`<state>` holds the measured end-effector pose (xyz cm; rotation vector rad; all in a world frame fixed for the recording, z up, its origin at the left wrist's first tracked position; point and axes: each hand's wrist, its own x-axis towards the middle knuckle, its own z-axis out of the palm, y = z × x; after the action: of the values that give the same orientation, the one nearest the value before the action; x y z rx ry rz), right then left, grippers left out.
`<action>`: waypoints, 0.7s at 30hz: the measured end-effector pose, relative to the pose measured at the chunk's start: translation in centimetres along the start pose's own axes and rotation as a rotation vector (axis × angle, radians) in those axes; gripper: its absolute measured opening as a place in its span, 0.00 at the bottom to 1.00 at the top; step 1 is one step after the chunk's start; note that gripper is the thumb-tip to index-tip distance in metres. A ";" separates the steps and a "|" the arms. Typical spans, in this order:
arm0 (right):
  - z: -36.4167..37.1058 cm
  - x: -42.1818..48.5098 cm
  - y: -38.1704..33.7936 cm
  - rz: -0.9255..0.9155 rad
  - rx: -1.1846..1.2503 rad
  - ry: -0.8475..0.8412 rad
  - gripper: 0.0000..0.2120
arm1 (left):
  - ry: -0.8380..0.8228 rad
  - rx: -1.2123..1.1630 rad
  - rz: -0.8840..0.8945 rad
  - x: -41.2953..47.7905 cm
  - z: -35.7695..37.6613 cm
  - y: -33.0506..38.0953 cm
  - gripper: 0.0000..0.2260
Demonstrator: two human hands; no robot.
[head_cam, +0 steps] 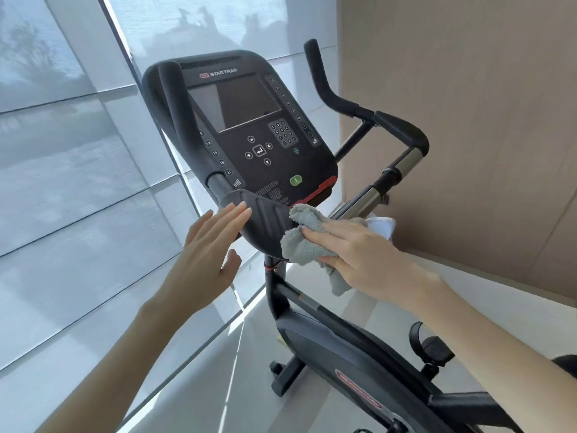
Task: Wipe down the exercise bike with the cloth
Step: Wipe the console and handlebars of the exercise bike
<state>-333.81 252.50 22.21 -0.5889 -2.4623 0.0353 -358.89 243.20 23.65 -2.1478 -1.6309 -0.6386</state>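
The exercise bike (359, 348) stands beside a shaded window (62, 151), its dark console (249, 120) tilted up toward the camera with the screen blank and a green button lit near its lower edge. Directly below the console sits a black moulded pad (265, 220) at the top of the post. The grey cloth (304, 242) is bunched against the right side of that pad, below the console's red-trimmed corner. The right hand (365, 260) has its grip on the cloth, fingers laid over it and a loose end hanging beneath the palm. The left hand (203, 260) is below and left of the console, its grip released, with straight fingers whose tips touch the pad's left edge. A small white object (382, 226) shows just behind the right hand; what it is cannot be told. The right handlebar (399, 129) curves out right of the console toward a tan wall (468, 120). The left handlebar (178, 114) rises across the console's left side.
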 end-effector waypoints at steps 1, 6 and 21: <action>0.1 -0.7 0.3 -0.011 -0.004 0.026 0.21 | -0.002 -0.006 -0.028 -0.1 0.1 0.3 0.30; 2.2 -1.3 0.4 -0.086 -0.091 0.134 0.22 | 0.013 -0.003 -0.130 -0.5 0.1 1.5 0.32; 3.7 2.0 0.0 -0.336 -0.193 0.255 0.23 | 0.084 0.050 -0.259 -0.8 -0.1 3.7 0.29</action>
<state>-337.30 253.75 20.28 -0.2336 -2.2952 -0.3911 -355.51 241.50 23.26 -1.8650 -1.8742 -0.7430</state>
